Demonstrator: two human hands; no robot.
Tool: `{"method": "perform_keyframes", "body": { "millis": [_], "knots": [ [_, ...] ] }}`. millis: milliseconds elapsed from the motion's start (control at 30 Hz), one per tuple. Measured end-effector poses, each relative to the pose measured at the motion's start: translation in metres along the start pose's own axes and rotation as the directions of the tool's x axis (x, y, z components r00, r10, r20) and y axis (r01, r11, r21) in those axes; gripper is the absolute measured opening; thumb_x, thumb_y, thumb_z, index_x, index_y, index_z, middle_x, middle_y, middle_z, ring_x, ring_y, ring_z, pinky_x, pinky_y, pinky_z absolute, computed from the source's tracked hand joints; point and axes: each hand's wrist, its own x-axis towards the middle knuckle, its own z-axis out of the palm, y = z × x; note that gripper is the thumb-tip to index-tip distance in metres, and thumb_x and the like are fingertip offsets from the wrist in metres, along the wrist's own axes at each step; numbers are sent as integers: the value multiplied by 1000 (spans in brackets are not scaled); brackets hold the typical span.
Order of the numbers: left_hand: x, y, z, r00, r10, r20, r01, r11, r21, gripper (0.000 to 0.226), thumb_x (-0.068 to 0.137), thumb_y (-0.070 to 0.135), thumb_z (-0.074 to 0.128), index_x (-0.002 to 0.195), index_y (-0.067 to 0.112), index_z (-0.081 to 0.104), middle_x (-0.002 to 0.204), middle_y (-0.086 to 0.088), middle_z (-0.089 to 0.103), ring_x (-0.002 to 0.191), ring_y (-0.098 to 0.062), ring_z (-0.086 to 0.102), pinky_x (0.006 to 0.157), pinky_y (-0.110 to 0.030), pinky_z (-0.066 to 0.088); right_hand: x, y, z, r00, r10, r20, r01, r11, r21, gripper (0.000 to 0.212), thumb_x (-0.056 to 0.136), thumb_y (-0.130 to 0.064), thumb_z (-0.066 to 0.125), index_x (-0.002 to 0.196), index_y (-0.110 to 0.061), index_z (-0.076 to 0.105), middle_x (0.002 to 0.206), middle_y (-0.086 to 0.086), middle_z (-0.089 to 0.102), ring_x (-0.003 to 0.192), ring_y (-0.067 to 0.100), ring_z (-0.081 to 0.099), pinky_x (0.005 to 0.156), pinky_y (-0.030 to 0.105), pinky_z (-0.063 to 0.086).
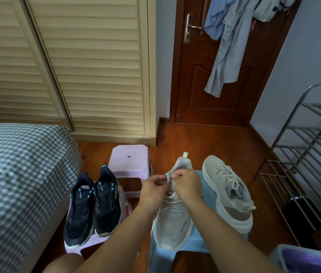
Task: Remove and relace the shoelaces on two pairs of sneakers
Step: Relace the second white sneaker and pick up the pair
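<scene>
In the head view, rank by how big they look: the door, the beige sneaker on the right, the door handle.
1. Door
2. Beige sneaker, though it lies much nearer the camera
3. Door handle

Soft, even indoor light, moderately dim, with no hard shadows. Faint sheen on the wooden floor at twelve o'clock. Wide-angle distortion bends the louvred wardrobe doors and metal rack; edges slightly soft.

Home bedroom: bed, louvred wardrobe.
</scene>
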Motion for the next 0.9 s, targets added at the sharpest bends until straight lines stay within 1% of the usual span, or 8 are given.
{"method": "perform_keyframes", "body": {
  "millis": [133,300,500,600,667,733,833,900],
  "knots": [
    [-3,-2,2,1000,11,-8,-11,999,-32,22,93,-4,65,110,8,72,96,-9,77,95,-31,74,87,-42,61,-1,-5,4,996,86,-20,-88,993,-76,17,100,-28,60,98,-19,74,84,-2,64,66,10,51,50,23,31],
    [2,0,4,1000,-17,-15,15,994,-106,20,102,10,56,104,8,76,98,-13,77,99,-35,72,94,-50,58,7,-1,0,995,44,87,-47,998,35,18,99,-26,62,106,-20,78,100,2,74,90,19,66,76,31,52],
    [7,1,1,974,-216,66,226,927,-300,19,101,8,57,111,0,72,105,-23,74,95,-38,70,96,-52,56,3,0,5,998,-9,68,11,1000,-28,24,100,-33,59,105,-19,79,91,-1,73,79,11,63,61,21,41],
    [15,7,-2,977,-205,59,212,962,-173,20,103,10,55,110,-1,70,103,-25,73,83,-30,66,80,-42,59,4,-3,-8,985,-19,169,37,994,-102,43,105,-45,44,106,-14,74,82,-2,63,71,8,55,56,25,36],
    [20,18,-11,989,-147,-27,145,988,-57,20,105,11,51,107,1,68,95,-21,69,77,-26,63,68,-35,55,9,-4,-18,967,0,254,28,994,-106,55,106,-52,31,110,-16,73,87,0,63,77,13,58,67,29,41],
    [28,31,-34,981,-97,-165,87,994,-71,19,105,12,47,107,6,65,94,-14,66,76,-22,63,68,-35,54,13,-5,-25,951,24,307,-3,998,-69,60,105,-56,25,112,-21,73,86,5,66,83,20,64,77,33,48],
    [44,53,-94,934,-105,-341,-27,932,-362,20,105,4,38,109,0,57,113,-21,65,78,-21,64,71,-31,55,17,0,-26,944,51,325,-43,999,-32,61,103,-60,25,105,-23,73,74,6,68,73,23,71,74,35,59],
    [50,67,-136,889,-144,-435,-167,781,-601,27,105,0,25,108,3,52,132,-22,59,96,-25,64,86,-31,54,17,1,-28,945,33,326,-21,999,-38,59,104,-58,25,104,-26,75,74,6,68,68,20,70,64,29,56]
  ]
}}
